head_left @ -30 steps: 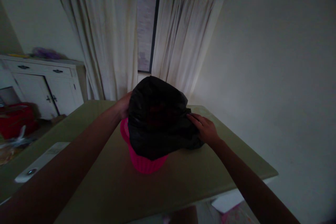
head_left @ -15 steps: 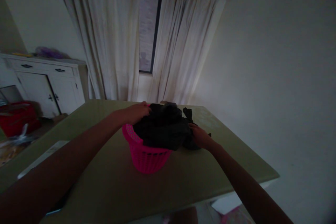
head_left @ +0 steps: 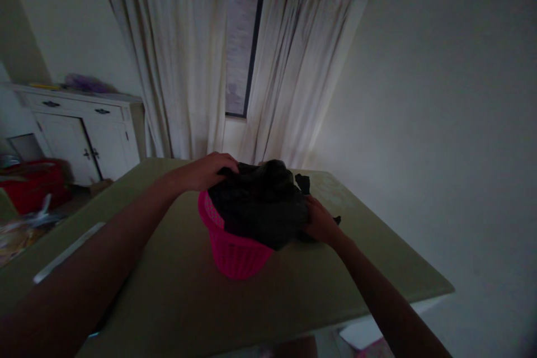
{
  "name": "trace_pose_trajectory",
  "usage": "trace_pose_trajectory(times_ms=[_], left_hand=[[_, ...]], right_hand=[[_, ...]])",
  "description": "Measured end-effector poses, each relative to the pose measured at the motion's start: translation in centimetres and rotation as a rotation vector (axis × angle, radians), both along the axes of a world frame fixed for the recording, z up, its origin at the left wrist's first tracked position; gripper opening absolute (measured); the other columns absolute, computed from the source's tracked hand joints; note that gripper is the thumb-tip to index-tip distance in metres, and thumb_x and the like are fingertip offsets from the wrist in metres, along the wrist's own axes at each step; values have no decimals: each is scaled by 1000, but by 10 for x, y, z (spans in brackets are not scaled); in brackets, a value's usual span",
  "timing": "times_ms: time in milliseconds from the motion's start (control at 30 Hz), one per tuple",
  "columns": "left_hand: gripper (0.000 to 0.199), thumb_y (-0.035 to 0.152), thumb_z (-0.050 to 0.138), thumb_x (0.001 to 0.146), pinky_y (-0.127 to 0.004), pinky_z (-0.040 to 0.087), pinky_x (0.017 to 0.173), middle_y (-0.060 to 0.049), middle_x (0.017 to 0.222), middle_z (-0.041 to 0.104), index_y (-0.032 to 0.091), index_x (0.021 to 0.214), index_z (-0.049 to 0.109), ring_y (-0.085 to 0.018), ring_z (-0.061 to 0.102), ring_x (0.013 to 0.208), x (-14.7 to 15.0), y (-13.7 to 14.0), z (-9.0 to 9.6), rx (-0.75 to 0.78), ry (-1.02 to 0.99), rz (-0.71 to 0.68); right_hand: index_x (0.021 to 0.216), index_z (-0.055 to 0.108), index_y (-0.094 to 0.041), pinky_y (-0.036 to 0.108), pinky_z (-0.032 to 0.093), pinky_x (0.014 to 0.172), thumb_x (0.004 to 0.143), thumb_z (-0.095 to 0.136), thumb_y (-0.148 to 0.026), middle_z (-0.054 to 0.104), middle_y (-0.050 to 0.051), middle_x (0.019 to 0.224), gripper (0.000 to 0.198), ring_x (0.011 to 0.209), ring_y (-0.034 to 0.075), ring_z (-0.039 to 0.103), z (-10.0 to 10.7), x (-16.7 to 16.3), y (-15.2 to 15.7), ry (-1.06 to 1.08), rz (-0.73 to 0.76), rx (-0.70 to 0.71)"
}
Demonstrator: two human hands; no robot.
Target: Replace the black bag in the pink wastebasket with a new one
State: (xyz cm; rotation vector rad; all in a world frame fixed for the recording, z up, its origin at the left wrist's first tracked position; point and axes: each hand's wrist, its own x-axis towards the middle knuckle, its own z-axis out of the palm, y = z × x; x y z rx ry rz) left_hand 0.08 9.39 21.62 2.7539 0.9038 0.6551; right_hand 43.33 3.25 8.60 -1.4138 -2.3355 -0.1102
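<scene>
A black plastic bag lies bunched over the top of a pink plastic basket, covering most of its opening and hanging past the right rim. At the bag's upper left edge, my left hand is closed on the plastic, above the basket's left side. My right hand grips the bag's right side, with its fingertips partly hidden. Behind that hand, a second black bundle with a knotted-looking end rests on the table, mostly covered from view.
The green table extends around the basket. A white flat object lies at the left, partly behind my left forearm. Beyond the table are a white cabinet, a red bag and curtains.
My left hand has taken hold of the bag's edge and drawn it slightly left. The bag is spread wider, and its right part hangs lower over the basket's rim.
</scene>
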Motion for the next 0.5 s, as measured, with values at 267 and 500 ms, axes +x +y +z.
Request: trace_pose_trajectory(times_ms=[267, 500], left_hand=[[48, 60, 62, 101, -45, 56, 116, -14, 142, 80, 23, 118, 88, -31, 76, 128, -19, -36, -4, -117, -143, 127], [71, 60, 83, 80, -58, 53, 122, -21, 156, 70, 22, 139, 79, -41, 68, 140, -27, -35, -27, -50, -248, 232]], right_hand=[[176, 39, -34, 63, 41, 134, 108, 60, -37, 48, 14, 176, 71, 164, 36, 47, 81, -12, -50, 132, 290, 64], [174, 46, -26, 59, 31, 142, 110, 67, -56, 42, 16, 183, 74, 171, 35, 39, 138, -89, -8, 82, 339, -85]])
